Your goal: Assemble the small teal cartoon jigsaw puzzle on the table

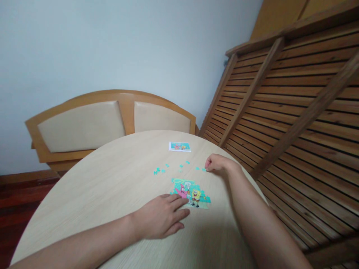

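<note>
A partly assembled jigsaw puzzle (200, 194) lies on the table, with a pink starfish figure and a yellow square figure on a turquoise background. Resting on its lower left corner is my left hand (164, 216), flat with the fingers stretched out. My right hand (217, 163) is at the far right of the loose pieces, its fingers closed in a pinch. At those fingertips a small turquoise puzzle piece (204, 169) shows, partly hidden. Several more loose turquoise pieces (163, 170) are scattered behind the assembled part.
A picture card (180, 147) with the same figures lies farther back on the round, light wooden table (112, 179). Beyond the table's far edge stands a padded headboard (84, 125) against a pale wall. Slatted wooden panels (280, 112) lean along the right side.
</note>
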Tool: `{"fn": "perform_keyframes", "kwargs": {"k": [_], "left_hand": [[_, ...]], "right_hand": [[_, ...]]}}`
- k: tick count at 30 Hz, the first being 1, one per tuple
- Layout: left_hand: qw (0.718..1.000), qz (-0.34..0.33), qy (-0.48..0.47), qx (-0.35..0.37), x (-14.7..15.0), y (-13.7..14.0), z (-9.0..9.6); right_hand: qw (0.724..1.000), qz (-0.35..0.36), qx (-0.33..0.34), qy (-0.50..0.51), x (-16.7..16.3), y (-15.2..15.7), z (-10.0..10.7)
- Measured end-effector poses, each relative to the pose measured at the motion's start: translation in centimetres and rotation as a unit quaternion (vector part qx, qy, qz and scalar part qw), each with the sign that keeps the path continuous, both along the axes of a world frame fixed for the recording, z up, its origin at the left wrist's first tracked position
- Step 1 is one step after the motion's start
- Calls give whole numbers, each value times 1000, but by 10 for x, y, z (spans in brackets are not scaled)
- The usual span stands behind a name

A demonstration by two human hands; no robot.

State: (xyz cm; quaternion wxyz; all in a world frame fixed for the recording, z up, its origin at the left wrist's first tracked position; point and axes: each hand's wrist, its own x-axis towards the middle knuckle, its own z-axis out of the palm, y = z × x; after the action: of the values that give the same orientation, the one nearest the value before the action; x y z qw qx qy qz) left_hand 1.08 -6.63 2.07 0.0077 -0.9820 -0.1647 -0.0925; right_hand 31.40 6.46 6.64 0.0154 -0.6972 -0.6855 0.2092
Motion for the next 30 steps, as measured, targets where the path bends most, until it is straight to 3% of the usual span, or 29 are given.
{"fn": "perform_keyframes", "kwargs": {"k": [21,30], "left_hand": [[1000,6,1,-4,0,-1,1],[996,89,20,1,1,-2,5]], "right_hand": [[999,10,-30,19,-6,6,-11],[983,78,-85,144,-13,6,-11]]}}
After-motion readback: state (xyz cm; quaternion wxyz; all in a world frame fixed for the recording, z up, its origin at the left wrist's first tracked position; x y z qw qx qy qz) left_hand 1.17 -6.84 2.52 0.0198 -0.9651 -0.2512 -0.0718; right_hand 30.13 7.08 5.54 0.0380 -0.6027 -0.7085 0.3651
